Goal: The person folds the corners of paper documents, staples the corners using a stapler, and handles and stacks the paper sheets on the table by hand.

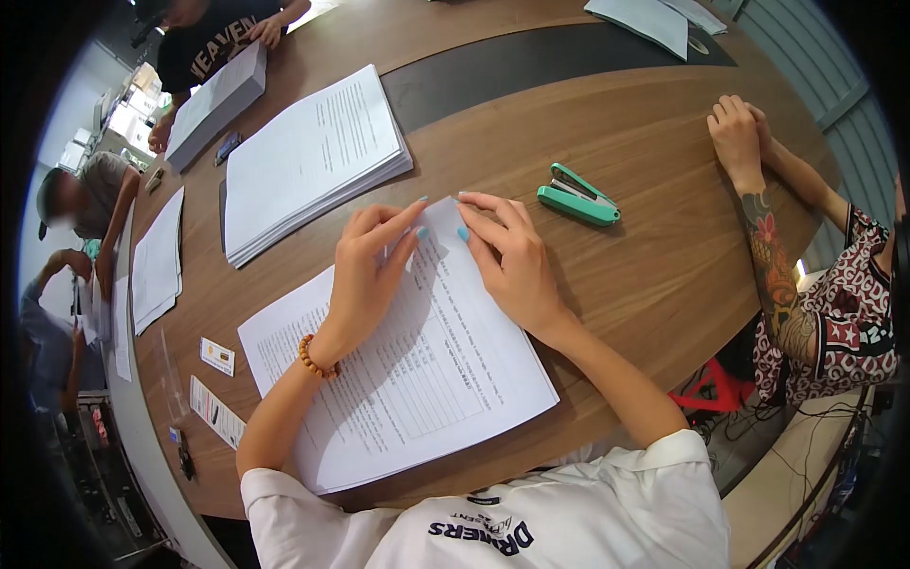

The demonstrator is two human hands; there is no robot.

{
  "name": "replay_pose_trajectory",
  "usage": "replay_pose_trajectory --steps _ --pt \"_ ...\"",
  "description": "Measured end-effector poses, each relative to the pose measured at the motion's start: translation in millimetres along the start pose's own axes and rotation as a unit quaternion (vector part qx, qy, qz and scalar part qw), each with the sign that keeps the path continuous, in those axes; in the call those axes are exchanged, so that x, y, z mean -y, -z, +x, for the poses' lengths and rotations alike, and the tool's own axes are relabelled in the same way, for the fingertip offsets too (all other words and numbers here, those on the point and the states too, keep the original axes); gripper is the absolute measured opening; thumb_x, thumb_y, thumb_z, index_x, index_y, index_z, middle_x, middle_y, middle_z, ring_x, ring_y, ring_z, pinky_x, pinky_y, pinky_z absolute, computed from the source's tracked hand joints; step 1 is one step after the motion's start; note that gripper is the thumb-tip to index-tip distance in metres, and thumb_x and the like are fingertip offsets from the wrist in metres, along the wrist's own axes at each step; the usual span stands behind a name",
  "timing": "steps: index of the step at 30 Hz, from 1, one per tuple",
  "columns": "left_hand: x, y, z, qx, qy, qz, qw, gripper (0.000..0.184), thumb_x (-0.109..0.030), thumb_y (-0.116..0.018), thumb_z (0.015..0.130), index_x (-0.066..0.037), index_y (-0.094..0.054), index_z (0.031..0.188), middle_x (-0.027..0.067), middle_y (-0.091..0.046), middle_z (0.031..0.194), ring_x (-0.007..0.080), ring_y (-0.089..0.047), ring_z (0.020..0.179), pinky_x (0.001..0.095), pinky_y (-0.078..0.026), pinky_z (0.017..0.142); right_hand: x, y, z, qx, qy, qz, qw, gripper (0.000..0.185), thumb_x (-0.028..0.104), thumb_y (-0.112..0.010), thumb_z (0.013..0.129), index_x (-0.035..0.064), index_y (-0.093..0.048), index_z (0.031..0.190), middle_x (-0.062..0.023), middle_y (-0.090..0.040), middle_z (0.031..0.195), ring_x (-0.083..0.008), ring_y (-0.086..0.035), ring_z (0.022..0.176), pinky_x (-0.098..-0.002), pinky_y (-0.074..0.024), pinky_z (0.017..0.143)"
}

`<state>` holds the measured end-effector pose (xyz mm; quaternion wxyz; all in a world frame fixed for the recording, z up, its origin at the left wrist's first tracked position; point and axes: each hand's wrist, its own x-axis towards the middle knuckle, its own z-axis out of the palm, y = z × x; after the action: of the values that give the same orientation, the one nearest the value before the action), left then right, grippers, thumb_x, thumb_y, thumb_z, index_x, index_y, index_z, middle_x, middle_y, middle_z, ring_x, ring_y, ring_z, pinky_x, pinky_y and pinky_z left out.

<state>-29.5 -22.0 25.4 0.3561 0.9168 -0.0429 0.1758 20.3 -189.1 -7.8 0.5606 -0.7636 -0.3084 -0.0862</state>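
Observation:
A stack of printed sheets (427,379) lies in front of me, its far corner between my two hands. My left hand (374,261), with a beaded bracelet (313,358) at the wrist, holds the edge left of that corner, thumb over the top sheet and fingers along the side. On the other side of the corner, my right hand (512,256) holds the right edge in the same way. Its lower fingers are partly hidden. A green stapler (578,196) rests on the table to the right of my right hand, touched by no one.
Beyond my left hand sits a thicker stack of paper (313,152). More sheets (158,256), cards (217,357) and keys (183,453) lie on the left. Across the table (664,275), a person handles a tall paper stack (218,104). A tattooed person's clasped hands (739,142) rest at right.

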Motion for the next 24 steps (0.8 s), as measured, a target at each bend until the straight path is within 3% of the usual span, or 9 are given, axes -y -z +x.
replay_pose_trajectory --steps 11,14,21,24 --pt "0.3 -4.2 4.0 -0.032 -0.060 0.055 0.996 0.029 0.002 -0.062 0.077 -0.008 -0.065 0.105 0.0049 -0.057 0.082 0.0174 -0.050 0.074 0.0277 -0.043 0.064 -0.4 1.3 0.8 0.010 0.018 -0.021 1.000 0.029 0.002 -0.054 0.081 -0.0022 -0.059 0.109 -0.0143 -0.052 0.116 -0.0288 -0.048 0.104 -0.0349 -0.0423 0.087" --pt "-0.2 -4.1 5.8 -0.019 -0.037 0.046 0.998 0.028 0.001 -0.062 0.077 -0.007 -0.065 0.104 0.0050 -0.058 0.082 0.0176 -0.050 0.074 0.0280 -0.043 0.064 3.4 3.3 4.0 0.005 -0.035 0.023 0.999 0.029 0.002 -0.054 0.081 -0.0023 -0.059 0.109 -0.0150 -0.052 0.116 -0.0292 -0.048 0.104 -0.0352 -0.0425 0.087" --pt "-1.2 -4.6 7.7 -0.018 -0.025 0.043 0.999 0.027 0.001 -0.062 0.077 -0.007 -0.066 0.103 0.0046 -0.058 0.081 0.0173 -0.049 0.075 0.0277 -0.042 0.064 -1.0 8.0 7.7 0.021 -0.017 0.016 1.000 0.031 0.004 -0.054 0.082 -0.0025 -0.056 0.113 -0.0156 -0.052 0.116 -0.0293 -0.048 0.106 -0.0352 -0.0425 0.088" --pt "-0.1 -6.2 7.7 -0.012 0.000 0.021 1.000 0.026 0.000 -0.062 0.077 -0.007 -0.066 0.102 0.0042 -0.058 0.081 0.0169 -0.048 0.075 0.0272 -0.042 0.063 -18.8 40.8 20.2 0.027 -0.016 -0.080 0.996 0.038 0.011 -0.057 0.083 0.0030 -0.052 0.120 -0.0108 -0.051 0.119 -0.0255 -0.051 0.106 -0.0343 -0.0425 0.089"
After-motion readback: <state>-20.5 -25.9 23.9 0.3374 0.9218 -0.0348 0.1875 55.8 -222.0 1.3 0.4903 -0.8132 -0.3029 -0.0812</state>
